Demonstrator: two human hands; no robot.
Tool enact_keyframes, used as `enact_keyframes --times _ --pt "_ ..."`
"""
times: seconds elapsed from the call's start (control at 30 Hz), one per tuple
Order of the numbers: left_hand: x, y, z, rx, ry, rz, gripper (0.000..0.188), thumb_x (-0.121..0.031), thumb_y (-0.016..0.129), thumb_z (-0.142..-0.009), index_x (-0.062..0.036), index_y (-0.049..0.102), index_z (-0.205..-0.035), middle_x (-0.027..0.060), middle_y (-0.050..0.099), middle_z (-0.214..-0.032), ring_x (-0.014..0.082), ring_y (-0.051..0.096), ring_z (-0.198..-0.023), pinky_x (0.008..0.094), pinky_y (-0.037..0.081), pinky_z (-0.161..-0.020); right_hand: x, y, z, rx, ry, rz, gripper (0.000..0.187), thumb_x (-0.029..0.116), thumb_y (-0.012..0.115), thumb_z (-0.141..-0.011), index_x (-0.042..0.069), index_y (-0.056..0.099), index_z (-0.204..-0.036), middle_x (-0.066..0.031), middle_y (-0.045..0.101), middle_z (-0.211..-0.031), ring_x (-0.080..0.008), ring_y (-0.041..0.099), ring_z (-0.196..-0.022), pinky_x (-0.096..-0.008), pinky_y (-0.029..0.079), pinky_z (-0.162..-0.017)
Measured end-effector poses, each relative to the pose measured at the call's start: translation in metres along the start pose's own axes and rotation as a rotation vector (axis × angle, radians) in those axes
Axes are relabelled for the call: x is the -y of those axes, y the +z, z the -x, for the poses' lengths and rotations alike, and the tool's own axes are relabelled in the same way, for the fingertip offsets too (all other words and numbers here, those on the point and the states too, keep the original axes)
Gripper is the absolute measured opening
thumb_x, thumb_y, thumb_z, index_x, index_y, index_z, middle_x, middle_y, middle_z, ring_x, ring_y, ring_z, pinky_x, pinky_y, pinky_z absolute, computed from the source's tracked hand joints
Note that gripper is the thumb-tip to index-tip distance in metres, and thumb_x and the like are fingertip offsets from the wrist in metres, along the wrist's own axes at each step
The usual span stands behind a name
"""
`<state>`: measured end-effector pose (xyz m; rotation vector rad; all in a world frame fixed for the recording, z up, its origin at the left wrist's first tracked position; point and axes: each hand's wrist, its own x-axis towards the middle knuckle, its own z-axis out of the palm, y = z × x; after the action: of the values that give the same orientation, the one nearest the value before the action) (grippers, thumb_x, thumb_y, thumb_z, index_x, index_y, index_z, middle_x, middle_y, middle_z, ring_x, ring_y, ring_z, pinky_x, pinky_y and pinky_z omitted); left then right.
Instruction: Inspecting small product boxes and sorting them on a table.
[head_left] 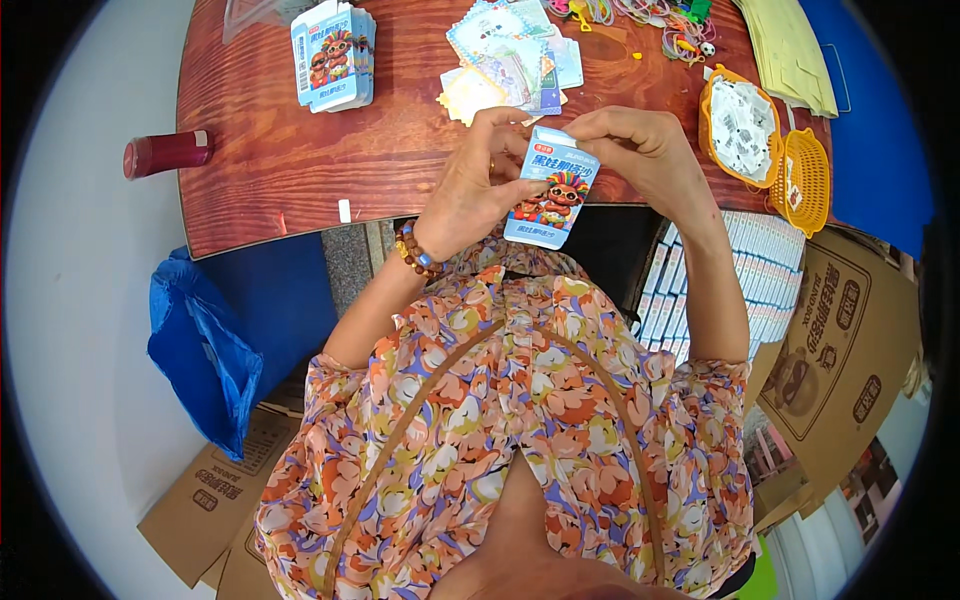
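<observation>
A small light-blue cardboard box with a cartoon print is held upright over the table's near edge. My left hand grips it along its left side, the thumb across its front. At the box's top right corner, the fingers of my right hand pinch the top flap. Whether the box has anything inside cannot be seen. Just beyond my hands lies a loose heap of colourful cards. A stack of similar flat blue boxes stands at the far left of the wooden table.
Yellow baskets stand at the table's right edge, one filled with small white packets. Small toys and cords lie at the far right. A dark red cylinder sits at the left edge. Rows of packed boxes fill a carton below right.
</observation>
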<state>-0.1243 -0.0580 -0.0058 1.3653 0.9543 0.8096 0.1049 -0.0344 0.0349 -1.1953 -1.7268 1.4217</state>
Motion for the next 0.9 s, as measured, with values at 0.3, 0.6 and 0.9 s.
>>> enact_keyframes --times 0.3,0.6,0.9 --pt "-0.006 0.009 0.0 -0.016 0.019 -0.007 0.066 0.0 0.073 -0.082 -0.0066 0.043 -0.141 0.0086 0.062 -0.097 0.0136 0.063 -0.077 0.0284 0.054 -0.07 -0.009 0.011 0.017 -0.115 -0.273 0.36 0.023 0.0 0.065 -0.089 0.001 0.069 -0.112 -0.0098 0.071 -0.109 -0.0184 0.068 -0.099 -0.0279 0.053 -0.085" --pt "0.004 0.012 -0.001 0.022 -0.013 0.037 0.056 -0.002 0.071 -0.084 -0.0049 0.051 -0.136 0.0074 0.063 -0.102 0.0094 0.063 -0.079 0.0251 0.053 -0.069 -0.02 0.015 0.026 -0.189 -0.105 0.011 0.025 0.0 0.067 -0.088 0.002 0.071 -0.113 -0.0089 0.071 -0.112 -0.0198 0.068 -0.104 -0.0307 0.054 -0.09" --pt "0.007 0.012 -0.004 0.07 0.101 0.039 0.058 0.0 0.072 -0.083 -0.0104 0.054 -0.137 0.0048 0.062 -0.109 0.0078 0.06 -0.08 0.0248 0.053 -0.071 -0.031 0.008 0.029 -0.162 -0.326 0.248 0.03 0.003 0.069 -0.088 0.003 0.07 -0.118 -0.0073 0.07 -0.118 -0.0166 0.065 -0.107 -0.03 0.054 -0.09"
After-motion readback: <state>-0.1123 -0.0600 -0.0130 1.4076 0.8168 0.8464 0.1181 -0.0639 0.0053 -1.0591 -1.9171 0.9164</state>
